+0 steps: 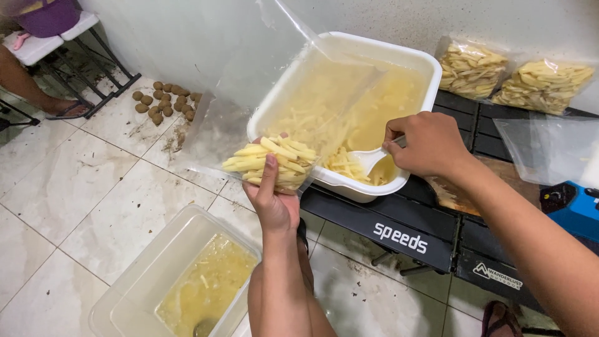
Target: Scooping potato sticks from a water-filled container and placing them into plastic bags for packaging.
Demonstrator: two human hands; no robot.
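Note:
My left hand (272,198) holds up a clear plastic bag (249,81) from below, its bottom filled with pale yellow cut potato sticks (268,161). The bag leans over the near rim of a white rectangular tub (417,59) of cloudy yellowish water with more potato sticks (345,163) in it. My right hand (426,143) grips the handle of a white plastic spoon (368,158), whose bowl dips into the sticks at the tub's near side, right beside the bag.
The tub rests on a black folding table (399,234). Two filled bags of potato sticks (471,67) lean on the wall behind, an empty clear bag (549,150) and a blue device (577,206) at right. On the tiled floor: a clear tub (125,293) of cloudy water, several whole potatoes (163,101).

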